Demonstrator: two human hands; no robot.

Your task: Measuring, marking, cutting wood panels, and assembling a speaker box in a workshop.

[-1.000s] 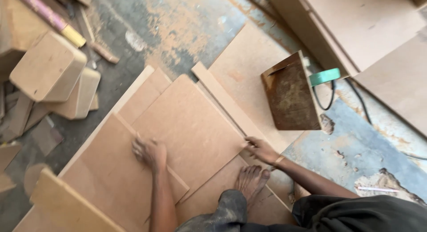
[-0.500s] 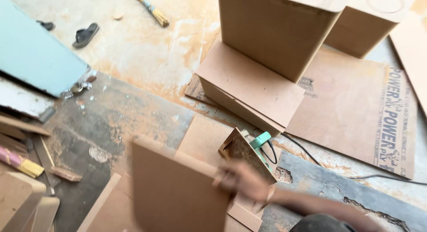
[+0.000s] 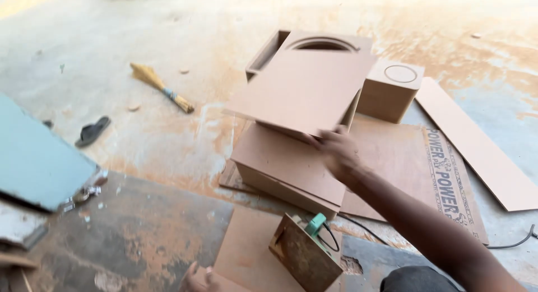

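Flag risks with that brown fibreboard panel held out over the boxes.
The right hand grips the flat brown fibreboard panel by one corner only, so it could tip or slip onto the low brown fibreboard box. The rusty power tool with the green handle sits close below the arm and might get knocked.

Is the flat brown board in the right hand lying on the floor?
No, the right hand holds the flat brown board by its near edge, lifted in the air in front of the tall box.
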